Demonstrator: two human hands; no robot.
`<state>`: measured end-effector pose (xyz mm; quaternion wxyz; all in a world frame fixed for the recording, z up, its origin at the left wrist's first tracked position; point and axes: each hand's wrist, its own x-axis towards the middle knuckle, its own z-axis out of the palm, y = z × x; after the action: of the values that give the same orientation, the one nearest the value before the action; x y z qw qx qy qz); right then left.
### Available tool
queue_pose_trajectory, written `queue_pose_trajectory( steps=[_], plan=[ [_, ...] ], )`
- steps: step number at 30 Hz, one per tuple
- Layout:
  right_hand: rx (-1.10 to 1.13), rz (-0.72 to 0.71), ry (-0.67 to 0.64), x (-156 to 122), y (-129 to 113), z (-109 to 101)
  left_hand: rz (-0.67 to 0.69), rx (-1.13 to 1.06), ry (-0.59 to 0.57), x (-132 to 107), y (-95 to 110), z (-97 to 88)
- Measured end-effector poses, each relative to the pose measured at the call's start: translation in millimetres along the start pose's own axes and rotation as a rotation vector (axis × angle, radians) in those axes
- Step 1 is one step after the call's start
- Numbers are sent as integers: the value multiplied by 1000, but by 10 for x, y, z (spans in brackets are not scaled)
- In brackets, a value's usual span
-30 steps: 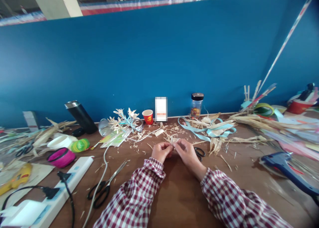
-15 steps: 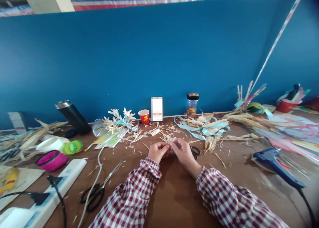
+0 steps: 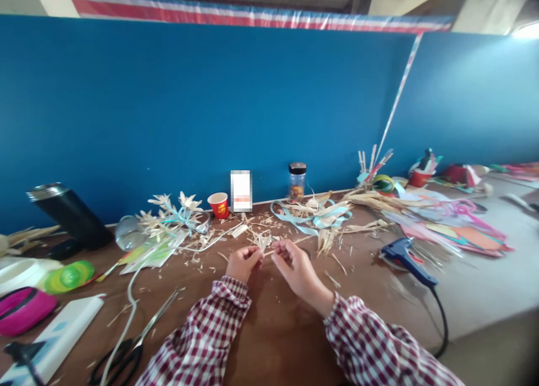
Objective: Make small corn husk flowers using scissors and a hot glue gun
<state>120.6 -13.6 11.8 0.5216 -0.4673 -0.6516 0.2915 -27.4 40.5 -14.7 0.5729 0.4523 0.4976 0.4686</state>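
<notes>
My left hand (image 3: 243,263) pinches a small pale husk flower (image 3: 264,242) between thumb and fingers, its petals pointing up. To its right, my right hand (image 3: 300,272) is held with fingers apart and slightly curled, close to the flower. A thin pale strip shows between the two hands; whether the right fingertips touch it, I cannot tell. Husk scraps (image 3: 273,224) lie scattered just beyond. Past the left sleeve, black-handled scissors (image 3: 133,346) rest on the brown table (image 3: 278,341).
Finished-looking husk flowers (image 3: 172,214) lie at left, near a red paper cup (image 3: 219,206). A lidded jar (image 3: 297,184) stands by the blue partition (image 3: 236,105). At right are light-blue ribbon (image 3: 337,217) and a blue glue gun (image 3: 410,262). A dark flask (image 3: 69,214) and power strip (image 3: 69,324) occupy the left.
The view has swung to the right, so the table things sit further left. My right hand has come away from the husk flower and its fingers have spread; the left still holds it.
</notes>
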Motion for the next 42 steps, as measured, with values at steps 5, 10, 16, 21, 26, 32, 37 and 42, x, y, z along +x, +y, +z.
queue_pose_trajectory(
  steps=[5,10,16,21,26,32,37,42],
  plan=[
    [-365,-6,3,-417,-64,-690,-58,-65,31,16,-20,17],
    [-929,27,164,-659,210,-1709,-56,-72,31,20,-27,17],
    [-1382,136,244,-820,631,-2502,-46,-65,45,-8,-6,30],
    [-1413,212,188,-869,859,-2630,-25,-68,21,-18,-8,29],
    [-1482,306,137,-850,805,-2569,-23,-80,20,-10,-14,16],
    [-1597,152,237,-835,507,-2519,-22,-94,6,-19,-2,19],
    [-1570,-3,373,-728,210,-2496,-31,-96,27,1,-6,24],
    [-1338,-96,406,-521,84,-2432,-35,-93,13,29,-28,11]
  ],
)
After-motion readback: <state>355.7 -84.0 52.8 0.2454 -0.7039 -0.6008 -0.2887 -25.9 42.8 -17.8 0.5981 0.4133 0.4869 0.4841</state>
